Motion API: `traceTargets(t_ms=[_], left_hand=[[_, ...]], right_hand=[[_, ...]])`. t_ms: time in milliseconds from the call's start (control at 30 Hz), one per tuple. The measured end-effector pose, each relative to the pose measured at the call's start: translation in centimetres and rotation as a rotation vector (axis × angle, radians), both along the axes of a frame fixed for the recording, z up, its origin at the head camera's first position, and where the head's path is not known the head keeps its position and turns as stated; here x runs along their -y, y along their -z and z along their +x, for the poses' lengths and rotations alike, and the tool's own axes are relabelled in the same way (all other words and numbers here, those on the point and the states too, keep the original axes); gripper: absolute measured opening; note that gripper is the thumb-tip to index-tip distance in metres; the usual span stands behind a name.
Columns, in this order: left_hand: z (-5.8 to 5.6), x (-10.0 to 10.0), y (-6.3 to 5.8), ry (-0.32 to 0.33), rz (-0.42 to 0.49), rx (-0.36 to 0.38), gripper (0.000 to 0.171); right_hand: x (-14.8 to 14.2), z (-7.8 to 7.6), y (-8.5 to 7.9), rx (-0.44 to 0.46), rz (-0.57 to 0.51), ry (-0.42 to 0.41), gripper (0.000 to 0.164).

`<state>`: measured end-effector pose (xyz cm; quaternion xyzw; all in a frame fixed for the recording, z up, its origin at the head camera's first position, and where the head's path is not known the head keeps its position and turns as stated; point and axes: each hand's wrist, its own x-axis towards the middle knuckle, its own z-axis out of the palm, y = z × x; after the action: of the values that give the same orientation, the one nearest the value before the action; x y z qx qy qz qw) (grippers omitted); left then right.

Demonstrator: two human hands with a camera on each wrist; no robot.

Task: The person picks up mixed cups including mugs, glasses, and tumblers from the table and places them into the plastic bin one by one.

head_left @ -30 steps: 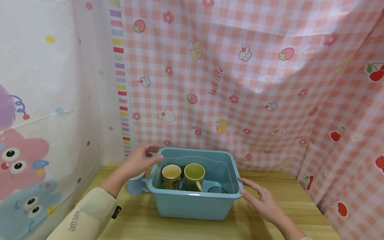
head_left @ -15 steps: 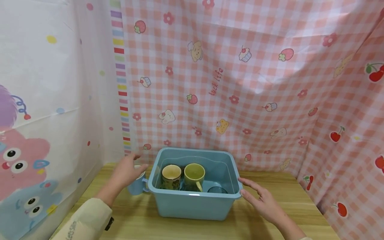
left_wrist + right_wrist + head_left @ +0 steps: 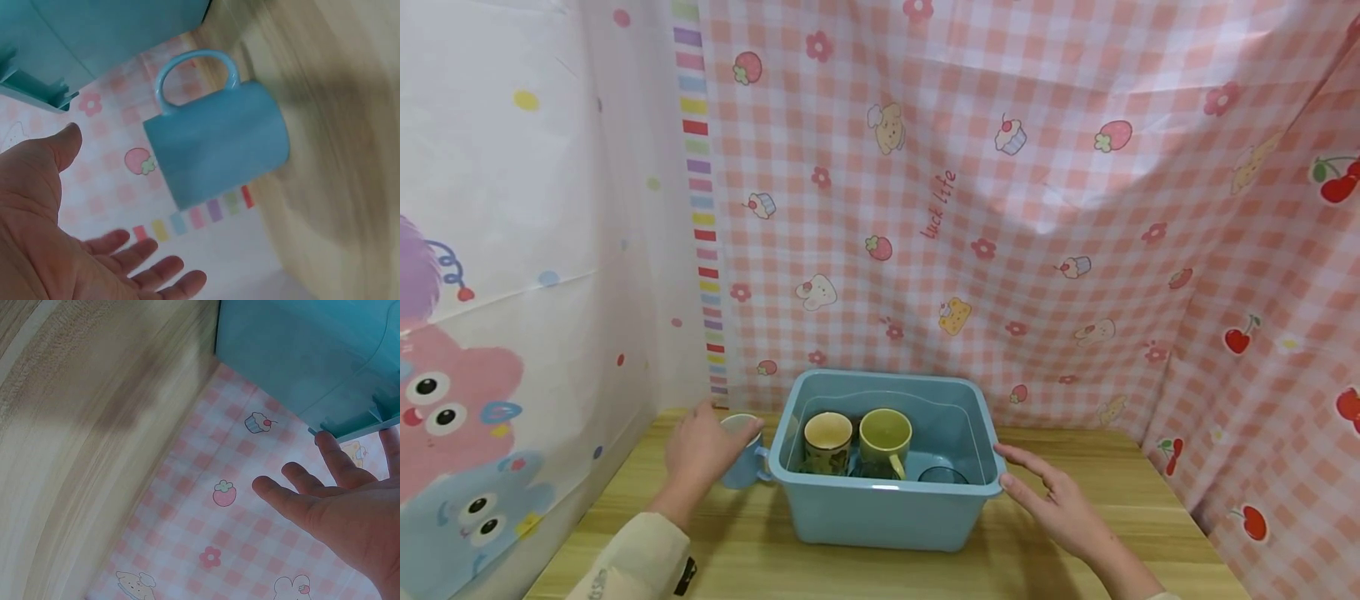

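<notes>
A light-blue mug stands upright on the table, left of a blue plastic bin, its handle turned toward the bin. My left hand is beside that mug with thumb and fingers spread; the left wrist view shows a gap between the hand and the mug. My right hand touches the bin's right rim with its fingertips, fingers fairly straight. Inside the bin are a cream patterned mug, an olive-green mug and a dark glassy round thing, mostly hidden by the front wall.
The wooden table runs out to both sides of the bin. A pink checked cloth hangs right behind it, and a white printed curtain closes off the left side.
My left hand has moved from the bin's left rim leftward and down to the light-blue mug. The right hand and the bin have stayed in place.
</notes>
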<state>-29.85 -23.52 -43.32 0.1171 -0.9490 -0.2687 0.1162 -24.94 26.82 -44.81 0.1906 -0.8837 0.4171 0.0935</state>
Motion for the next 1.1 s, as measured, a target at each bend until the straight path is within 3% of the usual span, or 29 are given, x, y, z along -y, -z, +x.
traceTargets(t_ms=[200,467,667,900,1100], left_hand=[[0.2,-0.9,1.1,-0.109,0.105,0.02,0.107],[0.0,-2.4,3.1,-0.236,0.25,-0.023,0.112],[-0.3,-3.1,4.1,-0.273,0.285,-0.037,0.114],[-0.6,-3.2,5.2,-0.283,0.245,-0.052,0.114],[-0.9,-3.3,6.0,-0.322,0.288,-0.059,0.122]], right_hand=[[0.0,0.0,-0.1,-0.006,0.005,0.003,0.043],[0.1,0.1,-0.1,0.002,0.0,0.011,0.043],[0.1,0.1,-0.1,-0.005,0.005,0.014,0.042],[0.1,0.1,-0.1,-0.003,-0.001,0.011,0.042],[0.1,0.1,-0.1,0.019,-0.001,0.022,0.042]])
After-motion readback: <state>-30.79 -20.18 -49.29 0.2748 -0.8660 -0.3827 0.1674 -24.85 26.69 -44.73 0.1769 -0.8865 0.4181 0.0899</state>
